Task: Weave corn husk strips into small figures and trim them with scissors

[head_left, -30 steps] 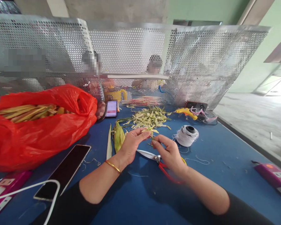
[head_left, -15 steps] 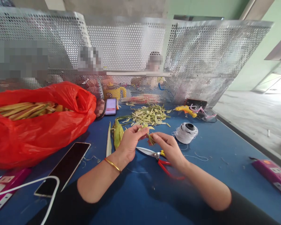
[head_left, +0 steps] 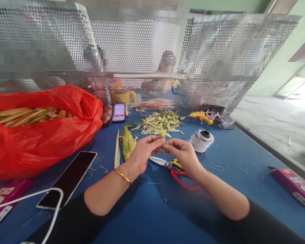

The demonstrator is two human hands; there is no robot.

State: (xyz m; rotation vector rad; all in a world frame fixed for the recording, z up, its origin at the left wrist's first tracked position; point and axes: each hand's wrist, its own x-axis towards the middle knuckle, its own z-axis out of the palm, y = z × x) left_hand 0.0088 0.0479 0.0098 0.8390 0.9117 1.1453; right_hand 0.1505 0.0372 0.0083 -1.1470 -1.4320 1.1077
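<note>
Between my hands, above the blue table, is a small yellow-green bunch of husk strips (head_left: 163,135). My left hand (head_left: 144,150) pinches it between thumb and fingers. The fingertips of my right hand (head_left: 180,152) close on its lower end, where thin green strands show. Beneath my hands lies a pair of scissors (head_left: 184,179) with red and yellow handles, its blades pointing left. A green corn husk (head_left: 128,144) and a long pale husk strip (head_left: 117,149) rest left of my left hand. Behind the hands sits a pile of cut husk pieces (head_left: 162,122).
A red plastic bag (head_left: 48,142) of dried husks stands at left, near a phone (head_left: 68,179) and a white cable (head_left: 56,210). At right are a white thread spool (head_left: 202,140), a yellow glue gun (head_left: 202,117) and a purple power strip (head_left: 295,186). A perforated metal screen (head_left: 137,44) stands behind.
The bunch has turned more upright in my left hand. My right fingertips have come in closer beneath it. The whole view has shifted slightly.
</note>
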